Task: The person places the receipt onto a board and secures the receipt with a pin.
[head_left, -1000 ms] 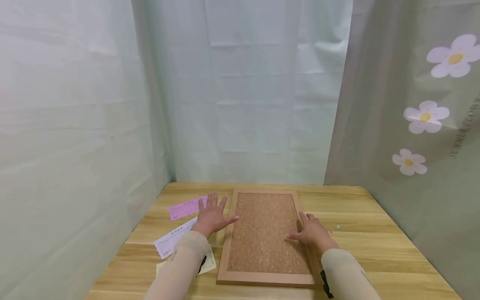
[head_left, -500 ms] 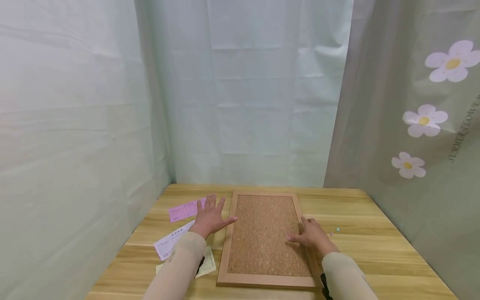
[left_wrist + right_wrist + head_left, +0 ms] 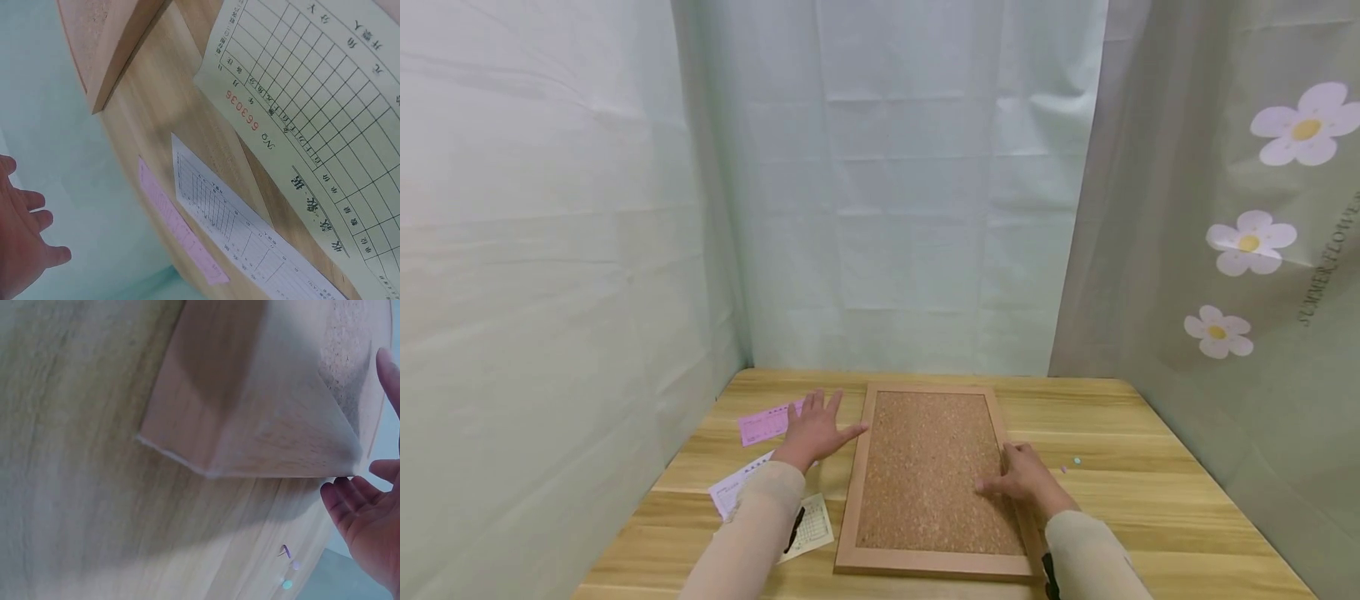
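A wood-framed corkboard (image 3: 932, 467) lies flat on the table. Over its right frame edge reaches my right hand (image 3: 1028, 479). The thumb (image 3: 389, 378) hangs above the cork, and the other fingertips are right at the frame's outer side in the right wrist view. To the left of the board, my left hand (image 3: 812, 435) is spread over the table, holding nothing. Three printed receipt slips lie around that arm: a pink one (image 3: 762, 426), a white one (image 3: 732, 490) partly hidden by the sleeve, and a pale yellow one (image 3: 312, 125).
Right of the board, small pushpins lie on the wooden table (image 3: 1150, 517), among them a teal one (image 3: 287, 584) and a purple one (image 3: 285, 551). Pale curtains (image 3: 902, 208) stand behind and on both sides; the right one bears printed flowers (image 3: 1249, 243).
My left hand has drifted a little left, away from the board. My right hand's fingers have drawn together and come lower at the board's right edge. The board stays in place.
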`<state>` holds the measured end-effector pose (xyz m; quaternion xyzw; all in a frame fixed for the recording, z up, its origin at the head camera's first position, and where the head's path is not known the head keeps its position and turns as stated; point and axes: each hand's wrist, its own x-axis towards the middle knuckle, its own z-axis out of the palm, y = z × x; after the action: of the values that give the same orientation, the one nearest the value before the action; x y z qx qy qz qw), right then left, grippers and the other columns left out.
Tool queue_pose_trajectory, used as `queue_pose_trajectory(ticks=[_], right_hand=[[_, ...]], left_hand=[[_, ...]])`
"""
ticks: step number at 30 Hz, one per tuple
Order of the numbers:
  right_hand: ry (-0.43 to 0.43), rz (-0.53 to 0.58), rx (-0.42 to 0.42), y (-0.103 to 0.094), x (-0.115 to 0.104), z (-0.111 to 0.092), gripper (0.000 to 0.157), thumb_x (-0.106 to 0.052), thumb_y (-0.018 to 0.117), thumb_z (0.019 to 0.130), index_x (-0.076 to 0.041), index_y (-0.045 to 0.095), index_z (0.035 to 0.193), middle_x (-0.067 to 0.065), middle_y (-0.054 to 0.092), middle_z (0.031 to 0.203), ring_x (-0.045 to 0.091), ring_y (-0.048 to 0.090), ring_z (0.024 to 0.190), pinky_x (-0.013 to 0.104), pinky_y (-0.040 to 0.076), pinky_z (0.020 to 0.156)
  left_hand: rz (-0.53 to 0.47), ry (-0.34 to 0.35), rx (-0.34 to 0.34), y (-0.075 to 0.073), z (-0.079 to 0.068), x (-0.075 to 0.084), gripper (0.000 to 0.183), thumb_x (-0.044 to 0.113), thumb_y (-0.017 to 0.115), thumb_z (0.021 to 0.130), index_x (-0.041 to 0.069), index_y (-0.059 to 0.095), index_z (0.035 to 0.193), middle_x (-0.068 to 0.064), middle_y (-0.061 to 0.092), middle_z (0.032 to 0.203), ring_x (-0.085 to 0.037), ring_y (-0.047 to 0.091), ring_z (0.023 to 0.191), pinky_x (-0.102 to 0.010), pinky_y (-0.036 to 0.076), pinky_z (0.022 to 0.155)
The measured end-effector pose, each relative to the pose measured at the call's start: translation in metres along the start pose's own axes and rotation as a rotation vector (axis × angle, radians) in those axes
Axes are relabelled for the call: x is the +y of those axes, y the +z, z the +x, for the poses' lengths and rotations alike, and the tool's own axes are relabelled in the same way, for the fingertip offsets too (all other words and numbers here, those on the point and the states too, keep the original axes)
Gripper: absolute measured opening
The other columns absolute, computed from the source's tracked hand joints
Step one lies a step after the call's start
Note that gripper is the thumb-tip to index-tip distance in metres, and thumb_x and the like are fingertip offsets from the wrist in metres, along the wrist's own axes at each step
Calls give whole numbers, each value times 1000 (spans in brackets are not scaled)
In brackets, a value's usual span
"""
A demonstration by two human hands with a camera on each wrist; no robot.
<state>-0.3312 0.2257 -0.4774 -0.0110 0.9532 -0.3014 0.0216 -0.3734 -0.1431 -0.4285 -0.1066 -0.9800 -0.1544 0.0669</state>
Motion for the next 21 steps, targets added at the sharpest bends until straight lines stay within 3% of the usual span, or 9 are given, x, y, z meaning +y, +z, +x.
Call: queue_pose_trajectory(ticks=[10, 21], right_hand=[[10, -33, -14, 2, 7, 1, 103, -47, 87, 73, 16, 40, 140, 36, 41, 135, 48, 49, 118, 61, 41, 98], [18, -83, -10, 2, 6, -5, 103, -53, 83, 74, 12, 41, 142, 40, 42, 136, 55, 40, 126, 65, 38, 100]], left_hand=[[-58, -35, -4, -3, 1, -6, 95, 73, 47, 90, 10, 28, 157, -28, 23, 157, -46, 17, 146, -72, 6, 110], [-77, -45, 6, -4, 4, -20, 93, 71, 47, 92, 7, 26, 157, -31, 25, 156, -49, 17, 144, -73, 6, 109]])
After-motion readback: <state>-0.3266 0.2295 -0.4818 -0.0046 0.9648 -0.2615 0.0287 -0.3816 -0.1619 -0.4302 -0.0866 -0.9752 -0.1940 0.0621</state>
